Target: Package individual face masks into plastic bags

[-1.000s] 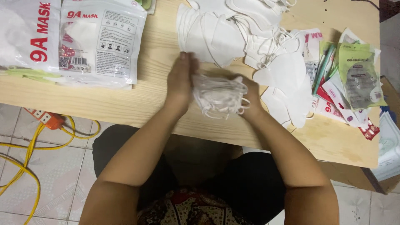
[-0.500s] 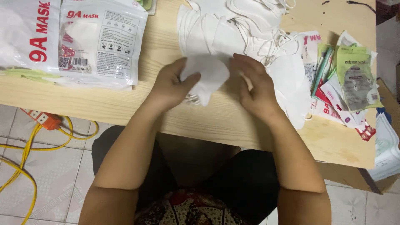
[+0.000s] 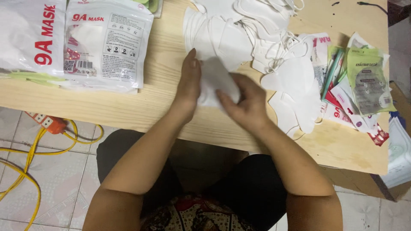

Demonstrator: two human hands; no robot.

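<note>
White face mask (image 3: 216, 79) lying flat on the wooden table (image 3: 162, 102), near its front edge. Left hand (image 3: 188, 83), fingers straight, presses its left side; right hand (image 3: 246, 105), fingers loosely curled, pinches its lower right.

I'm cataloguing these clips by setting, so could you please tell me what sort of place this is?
Probably a small home workshop for packing face masks: a plain wooden table over a tiled floor, a heap of loose white masks, printed mask packets, and both hands, left hand and right hand, pressing one mask flat.
</note>
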